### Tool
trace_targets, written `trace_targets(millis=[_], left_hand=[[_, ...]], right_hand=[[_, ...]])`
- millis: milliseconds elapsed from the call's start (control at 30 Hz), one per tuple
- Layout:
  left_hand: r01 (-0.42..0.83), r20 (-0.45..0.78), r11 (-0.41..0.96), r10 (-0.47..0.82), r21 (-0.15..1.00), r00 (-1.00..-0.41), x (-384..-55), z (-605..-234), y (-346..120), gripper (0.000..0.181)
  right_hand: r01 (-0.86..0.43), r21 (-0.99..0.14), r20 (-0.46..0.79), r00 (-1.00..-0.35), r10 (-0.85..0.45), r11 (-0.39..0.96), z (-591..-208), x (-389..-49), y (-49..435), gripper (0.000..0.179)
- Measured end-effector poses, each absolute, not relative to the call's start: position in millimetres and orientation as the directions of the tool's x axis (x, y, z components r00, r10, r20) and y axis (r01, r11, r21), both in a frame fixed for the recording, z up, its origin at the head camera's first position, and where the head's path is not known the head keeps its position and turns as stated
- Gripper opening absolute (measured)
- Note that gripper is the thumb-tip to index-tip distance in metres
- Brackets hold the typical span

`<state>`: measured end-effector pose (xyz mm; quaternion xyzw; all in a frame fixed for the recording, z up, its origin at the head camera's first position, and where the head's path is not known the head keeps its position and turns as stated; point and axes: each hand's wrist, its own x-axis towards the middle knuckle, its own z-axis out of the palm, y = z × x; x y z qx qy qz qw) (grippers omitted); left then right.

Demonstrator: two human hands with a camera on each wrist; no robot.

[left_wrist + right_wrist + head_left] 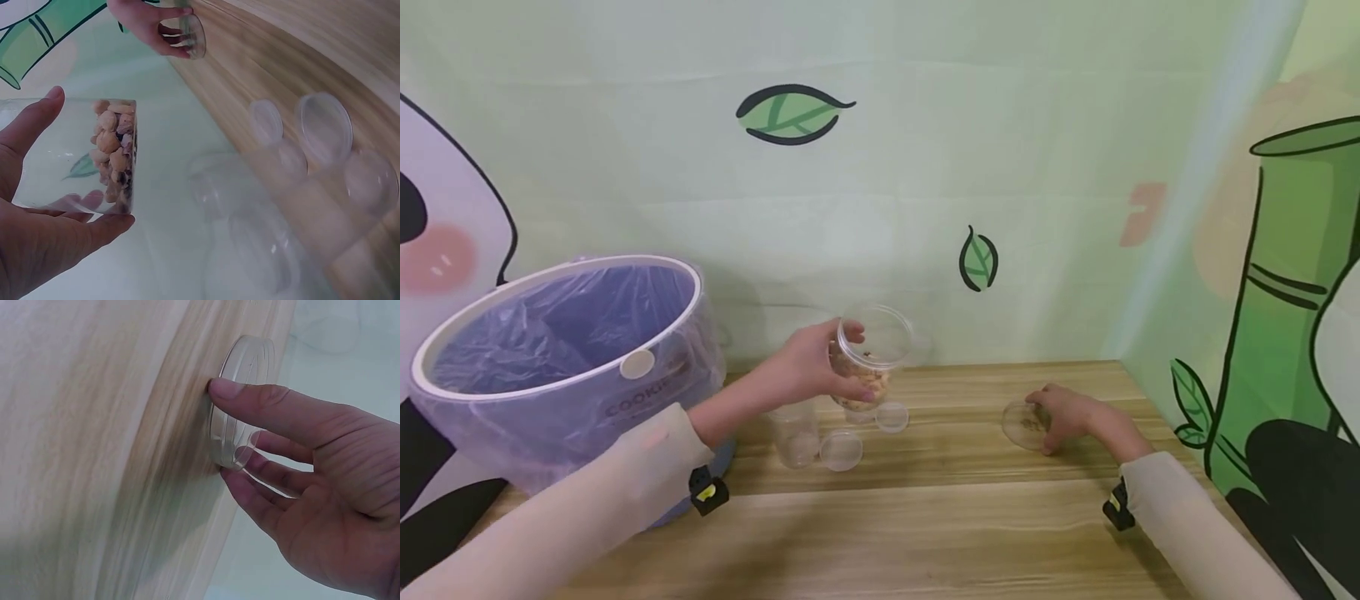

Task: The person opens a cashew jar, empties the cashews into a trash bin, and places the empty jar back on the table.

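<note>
My left hand (805,362) grips a clear round jar (877,337) from its side, thumb and fingers around the wall. The jar is lifted above the table and its top has no lid on it. Light brown nut-like pieces (112,150) with some darker bits lie in its bottom part. On the right, my right hand (1067,417) pinches a clear round lid (240,406) by its rim, thumb on one side and fingers on the other. That lid is at the tabletop; whether it touches the wood is hard to tell.
Left stands a bin (658,392) lined with a translucent bag. Between the hands, a clear jar (793,425) and two clear round lids, one nearer (841,451) and one farther (892,417), are on the wooden table (925,533). A printed cloth (910,167) hangs behind.
</note>
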<state>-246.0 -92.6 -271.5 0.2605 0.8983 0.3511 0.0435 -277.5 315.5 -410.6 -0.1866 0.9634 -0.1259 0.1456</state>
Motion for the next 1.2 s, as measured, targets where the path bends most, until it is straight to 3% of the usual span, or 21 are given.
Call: trace_targets(millis=[500,900,1200], left_hand=[[0.431,0.115,0.622,0.481,0.654,-0.869,-238.3,-226.9,-123.0,0.086],[0.389,0.073,0.730,0.425,0.561,-0.902,-232.8,-185.1,-142.1,0.090],[0.359,0.139,0.811,0.333,0.461,-0.932,-229.0,-154.3,-158.6,0.089]], right_hand=[[-0.330,-0.233,-0.214,-0.900,-0.380,0.915,-405.6,-277.6,310.3,0.076],[-0.356,-0.191,-0.232,-0.889,-0.395,0.915,-405.6,-279.7,306.9,0.074],[-0.351,-0.193,-0.227,-0.893,-0.390,0.916,-407.2,-280.2,303.8,0.074]])
